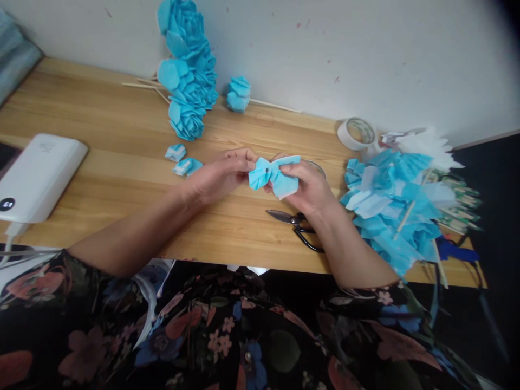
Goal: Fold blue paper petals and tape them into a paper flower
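A piece of light-blue paper (285, 185), pinched narrow at its middle and flaring to both sides like a bow, is held up near the centre of the frame, above the wooden table (227, 230). The left hand (221, 176) grasps its left end between thumb and fingers, and the right hand (311, 187) grips the other half, thumb lying over the front and fingers behind. A small dark spot shows near the pinched part; what it is cannot be told. Just below the right hand, right of centre, lie scissors (289, 218) with black handles, partly hidden by the wrist. Near the left hand, left of centre, two small folded blue pieces (175, 152) rest on the tabletop. Above them, in the upper middle-left, blue paper flowers (189, 86) are heaped against the wall (284, 49), their pale sticks (142, 85) pointing left. A smaller blue flower (239, 95) lies at upper centre, its stick (276, 105) pointing right. Towards the upper right stands a roll of white tape (346, 135), and below it a loose pile of blue paper (390, 216) spreads along the right side, with white paper (433, 147) behind. At the left edge lies a white power bank (46, 179) with a cable (15, 230) plugged in.
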`<act>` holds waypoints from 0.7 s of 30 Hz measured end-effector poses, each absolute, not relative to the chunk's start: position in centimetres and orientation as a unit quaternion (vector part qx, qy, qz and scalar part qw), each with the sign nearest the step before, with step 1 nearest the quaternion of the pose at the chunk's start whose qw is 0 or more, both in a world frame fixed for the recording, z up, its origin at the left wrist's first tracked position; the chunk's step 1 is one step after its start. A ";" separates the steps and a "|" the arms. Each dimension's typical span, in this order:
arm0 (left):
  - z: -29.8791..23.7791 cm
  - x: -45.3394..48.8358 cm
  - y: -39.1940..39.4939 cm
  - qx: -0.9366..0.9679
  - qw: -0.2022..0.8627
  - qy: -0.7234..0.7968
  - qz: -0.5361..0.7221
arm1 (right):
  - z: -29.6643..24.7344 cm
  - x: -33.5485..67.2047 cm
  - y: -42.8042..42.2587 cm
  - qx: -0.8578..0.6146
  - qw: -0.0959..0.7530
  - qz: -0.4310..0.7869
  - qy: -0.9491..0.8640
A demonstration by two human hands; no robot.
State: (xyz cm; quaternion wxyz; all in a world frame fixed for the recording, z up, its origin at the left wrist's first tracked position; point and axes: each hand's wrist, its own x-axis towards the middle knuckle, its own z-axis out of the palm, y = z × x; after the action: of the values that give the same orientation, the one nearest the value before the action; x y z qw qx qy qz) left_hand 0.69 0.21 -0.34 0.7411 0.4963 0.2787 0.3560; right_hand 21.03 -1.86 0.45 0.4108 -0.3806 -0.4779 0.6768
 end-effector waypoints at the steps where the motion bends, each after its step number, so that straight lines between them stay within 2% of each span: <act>1: -0.4 0.7 0.2 0.496 0.740 0.279 0.357 | 0.4 21.0 -1.8 -0.378 0.412 0.678 -0.477; 12: -0.6 1.2 0.9 0.469 0.707 0.345 0.401 | -0.2 20.9 -1.6 -0.458 0.451 0.601 -0.475; 21: -1.0 0.8 0.7 0.598 0.573 0.391 0.402 | -0.5 20.9 -2.1 -0.502 0.428 0.486 -0.573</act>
State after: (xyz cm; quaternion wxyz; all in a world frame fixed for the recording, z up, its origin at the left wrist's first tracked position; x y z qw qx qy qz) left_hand 0.76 0.68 -0.99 0.5730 0.5975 0.3914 0.4018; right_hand 20.88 -2.14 -0.45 0.4277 -0.5021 -0.5733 0.4861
